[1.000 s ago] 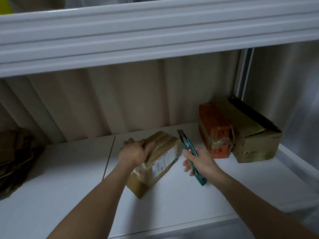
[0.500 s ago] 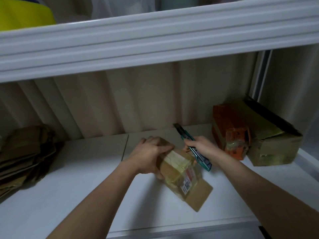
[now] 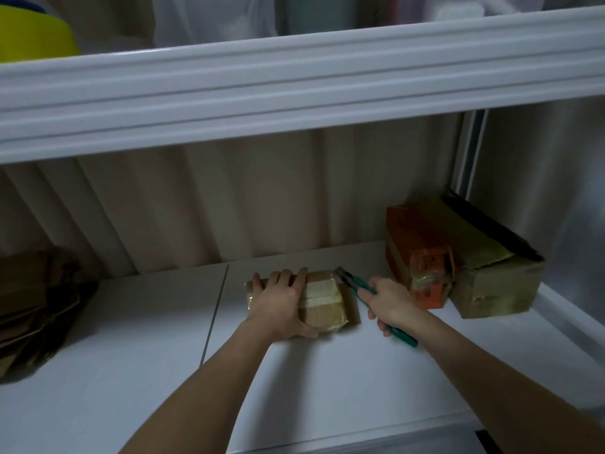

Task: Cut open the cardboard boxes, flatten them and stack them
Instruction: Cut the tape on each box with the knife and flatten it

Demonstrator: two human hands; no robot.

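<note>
White shelf (image 3: 131,371) under a second shelf, curtained backing. Flattened cardboard (image 3: 36,309) stacked far left; two boxes (image 3: 458,263) wait at right. Taped box (image 3: 324,299) lies flat, centre. Left hand (image 3: 281,299) presses it down, fingers spread. Right hand (image 3: 391,301) clamps the knife (image 3: 360,290), blade at the box's far corner. Risk: blade slipping toward the left fingers nearby.

A white shelf (image 3: 131,371) spans the lower half, a thin seam (image 3: 214,314) running toward twelve o'clock. Behind it stands a ribbed beige back wall (image 3: 262,204). Overhead runs a white moulded shelf edge (image 3: 294,83), with a yellow object (image 3: 32,34) at ten o'clock above it.
</note>
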